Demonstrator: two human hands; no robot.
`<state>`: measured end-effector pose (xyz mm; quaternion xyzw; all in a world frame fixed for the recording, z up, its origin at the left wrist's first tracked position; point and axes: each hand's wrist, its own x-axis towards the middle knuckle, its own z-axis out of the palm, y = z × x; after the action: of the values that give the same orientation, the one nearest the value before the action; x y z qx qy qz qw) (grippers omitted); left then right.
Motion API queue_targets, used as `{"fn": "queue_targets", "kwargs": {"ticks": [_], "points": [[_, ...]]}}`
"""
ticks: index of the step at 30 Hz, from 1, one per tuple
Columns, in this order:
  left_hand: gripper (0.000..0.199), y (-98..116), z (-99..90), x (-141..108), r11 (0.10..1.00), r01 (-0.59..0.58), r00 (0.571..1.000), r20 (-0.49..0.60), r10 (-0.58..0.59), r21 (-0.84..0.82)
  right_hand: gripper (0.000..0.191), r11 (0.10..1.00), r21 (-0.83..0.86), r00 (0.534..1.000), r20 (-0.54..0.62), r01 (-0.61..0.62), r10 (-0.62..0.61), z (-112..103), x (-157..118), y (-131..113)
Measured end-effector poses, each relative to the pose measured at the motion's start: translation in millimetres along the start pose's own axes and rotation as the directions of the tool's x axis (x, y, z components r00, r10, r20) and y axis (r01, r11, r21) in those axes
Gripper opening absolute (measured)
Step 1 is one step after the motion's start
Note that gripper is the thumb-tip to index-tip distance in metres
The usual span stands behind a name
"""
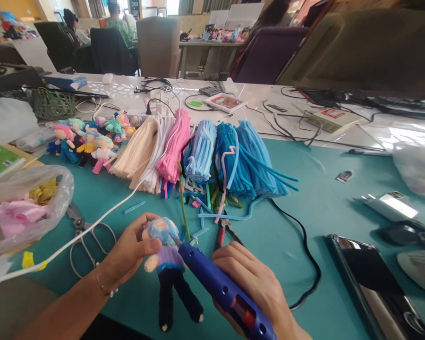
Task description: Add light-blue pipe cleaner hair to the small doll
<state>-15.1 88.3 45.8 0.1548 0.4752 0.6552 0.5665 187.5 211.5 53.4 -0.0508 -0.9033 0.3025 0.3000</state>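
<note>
My left hand (pixel 136 245) is closed around the head of a small pipe-cleaner doll (pixel 172 259) with blue hair, a lilac top and black trousers. My right hand (pixel 253 278) grips a blue hot glue gun (pixel 221 285). The nozzle of the glue gun points at the doll's hair, at the right side of its head; whether it touches cannot be made out. Just beyond my right hand lie red-handled pliers (pixel 222 231). A green pipe cleaner (pixel 183 203) stretches away behind the glue gun's tip.
Bundles of pipe cleaners (pixel 203 151) line the back of the green mat (pixel 304 212), beside several finished dolls (pixel 102 146). Scissors (pixel 80 224) and a plastic bag (pixel 62 189) lie left, a phone (pixel 371 278) right. A white cable (pixel 109 208) crosses the left side. People (pixel 120 28) sit behind.
</note>
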Motion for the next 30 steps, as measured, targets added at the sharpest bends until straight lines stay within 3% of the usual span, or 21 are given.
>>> {"fn": "queue_targets", "kwargs": {"ticks": [12,30], "points": [[0.063,1.1,-0.1,-1.5,0.999,0.033,0.998,-0.049,-0.034,-0.019,0.018,1.000,-0.016,1.000,0.002,-0.003,0.003,0.9,-2.3,0.8],[0.058,2.2,-0.6,-1.4,1.000,0.018,1.000,-0.015,-0.018,-0.004,0.018,1.000,-0.014,1.000,-0.005,-0.010,0.009,0.0,-1.8,-0.2]]}}
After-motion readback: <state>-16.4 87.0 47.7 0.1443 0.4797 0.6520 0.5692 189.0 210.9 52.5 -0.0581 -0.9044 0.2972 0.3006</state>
